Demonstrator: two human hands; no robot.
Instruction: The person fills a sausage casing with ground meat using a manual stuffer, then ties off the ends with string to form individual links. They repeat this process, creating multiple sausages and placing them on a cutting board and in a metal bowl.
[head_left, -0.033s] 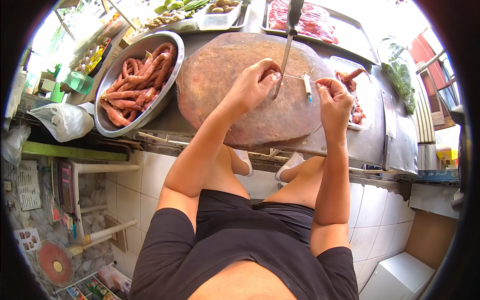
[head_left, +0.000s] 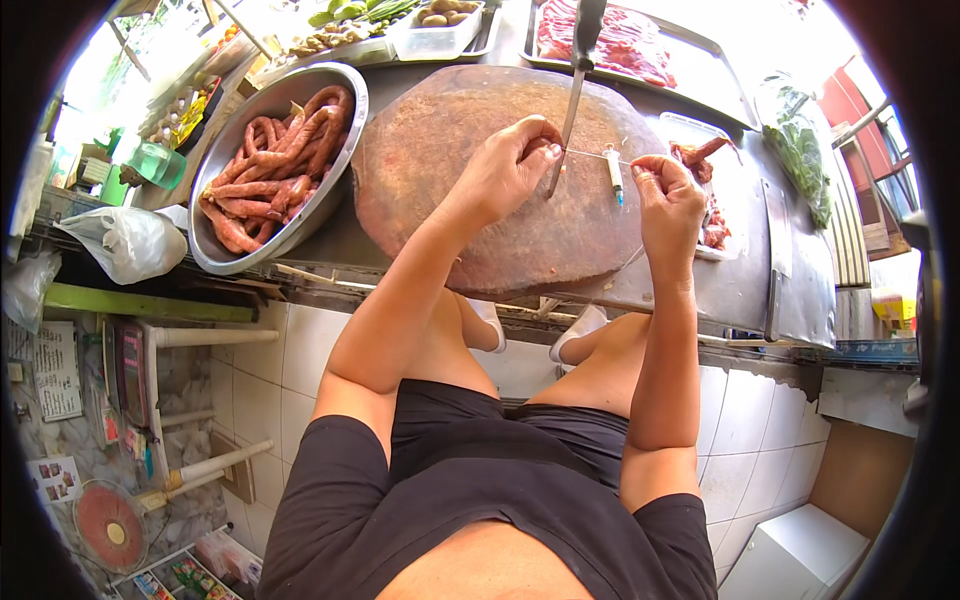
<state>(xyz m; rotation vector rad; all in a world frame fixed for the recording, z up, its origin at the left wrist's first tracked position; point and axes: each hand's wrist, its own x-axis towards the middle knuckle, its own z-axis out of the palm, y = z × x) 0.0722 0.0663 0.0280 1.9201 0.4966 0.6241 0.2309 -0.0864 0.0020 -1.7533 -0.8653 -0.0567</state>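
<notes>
Head view: thin string stretched over round chopping board, long axis left-right, right end dipping a bit. Left hand and right hand both got fingers pinched closed on it. Syringe-like tube sits roughly crosswise, blue tip toward near edge. Vs earlier frame: basically identical, can't spot any shift.

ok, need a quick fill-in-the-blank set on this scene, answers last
1. The left hand and right hand hold a thin white ____ stretched between them.
2. The syringe shows nearer the ____ hand.
3. The metal bowl is filled with ____.
4. The slim tool by the left hand has a ____ handle.

Missing words: string; right; sausages; black.
</notes>
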